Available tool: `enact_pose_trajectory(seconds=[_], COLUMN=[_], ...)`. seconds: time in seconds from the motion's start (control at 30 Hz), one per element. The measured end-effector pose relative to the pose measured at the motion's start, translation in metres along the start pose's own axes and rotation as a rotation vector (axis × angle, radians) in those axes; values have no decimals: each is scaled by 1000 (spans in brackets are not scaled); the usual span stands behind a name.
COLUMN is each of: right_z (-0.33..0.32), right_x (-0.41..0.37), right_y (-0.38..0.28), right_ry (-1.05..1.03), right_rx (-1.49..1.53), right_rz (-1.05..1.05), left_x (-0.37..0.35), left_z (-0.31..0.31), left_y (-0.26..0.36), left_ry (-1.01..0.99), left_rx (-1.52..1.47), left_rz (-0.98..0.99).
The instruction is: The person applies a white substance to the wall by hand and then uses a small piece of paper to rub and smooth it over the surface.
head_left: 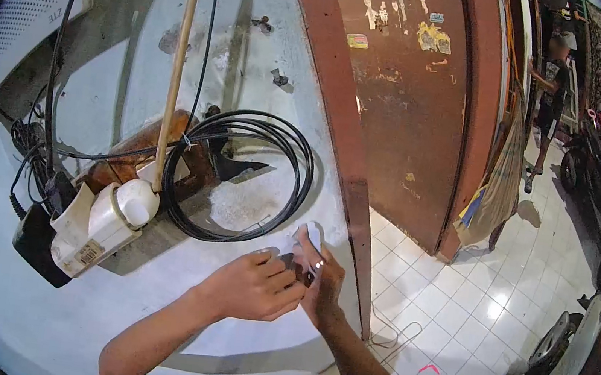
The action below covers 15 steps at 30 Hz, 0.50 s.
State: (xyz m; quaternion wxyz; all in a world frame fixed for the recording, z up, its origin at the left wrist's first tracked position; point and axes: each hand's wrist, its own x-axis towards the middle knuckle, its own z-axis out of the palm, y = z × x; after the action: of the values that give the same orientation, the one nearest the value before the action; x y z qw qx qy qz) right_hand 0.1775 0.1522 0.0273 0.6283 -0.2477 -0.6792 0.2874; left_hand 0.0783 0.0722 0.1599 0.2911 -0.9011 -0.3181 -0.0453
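My right hand (324,282) is closed around a small, pale, shiny thing (313,236), which looks like clear plastic; its kind is not plain. Close against it, my left hand (255,286) has its fingers curled in towards the right hand. What the left fingers pinch, if anything, is hidden. Both hands are in front of the pale blue wall, just below a coil of black cable (307,181) that hangs there. To the left of the coil, a white power socket block (104,226) has a black adapter (35,244) beside it.
A white perforated ZTE device (15,21) is at upper left. A beige cable (183,58) runs down the wall. On the right are a brown door (394,109), a tiled floor (469,293) and parked motorbikes (597,181). Another person (554,92) stands farther back.
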Motion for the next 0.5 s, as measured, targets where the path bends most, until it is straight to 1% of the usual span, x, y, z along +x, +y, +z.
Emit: enact_pose_trajectory(seconds=[0.03,0.13,0.17,0.27,0.33,0.4,0.43,0.5], right_z=[-3,-6,-4,-15,-33,-44,-48,-56], right_x=[4,7,3,-41,-71,-108,-116,-115], right_y=[-2,-6,1,21,26,54,68,89], right_ry=[-30,-13,28,-133,-264,-275,-285,-164], right_rx=[-48,41,-2,-227,-281,-206,-166,-175], right_rz=[26,-12,-91,-113,-195,-241,-262,-209], left_x=[0,0,3,9,11,24,24,19], left_z=[0,0,-4,-8,-7,-15,-11,-4], left_y=[1,0,1,2,4,6,6,8], left_ry=[-8,6,16,54,-18,-64,-100,-130], left_rx=[-2,-45,-12,48,111,154,143,-95], left_rz=[-8,-3,0,-11,-97,-187,-217,-216])
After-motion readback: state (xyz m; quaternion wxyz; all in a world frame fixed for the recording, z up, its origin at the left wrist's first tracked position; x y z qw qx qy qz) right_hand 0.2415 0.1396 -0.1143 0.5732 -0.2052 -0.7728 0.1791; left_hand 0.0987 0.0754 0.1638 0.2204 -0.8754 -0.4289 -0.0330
